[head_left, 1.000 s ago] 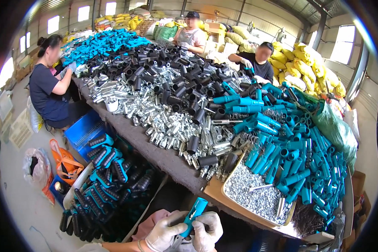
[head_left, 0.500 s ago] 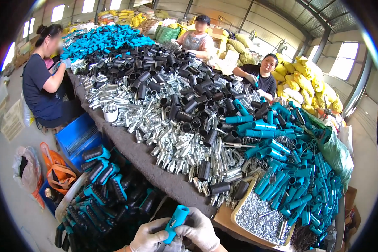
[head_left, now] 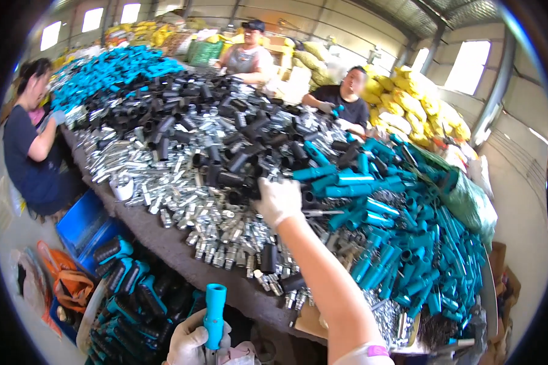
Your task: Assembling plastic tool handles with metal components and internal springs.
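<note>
Upright in my gloved left hand [head_left: 189, 342], near the lower edge, is a teal plastic tube [head_left: 215, 307] with a wider top end. My fingers wrap round its lower part, and a bit of metal shows beneath it. My gloved right hand [head_left: 279, 201] reaches far over the table, at the edge of the pile of black plastic sleeves [head_left: 240, 159]. Its fingertips are among the sleeves and blurred, so I cannot see whether they grip one. Silver metal fittings [head_left: 216, 234] lie heaped left of my right forearm.
Teal tubes [head_left: 402, 267] pile up at the right, near a tray of small metal parts [head_left: 380, 316]. Black-and-teal handles [head_left: 128, 304] fill a container at lower left, beside a blue crate [head_left: 85, 222]. Three people sit around the table's far and left sides.
My right hand has let go of the teal tube and stretched forward to the black sleeves. My left hand keeps the tube, now more upright. The whole view has shifted.
</note>
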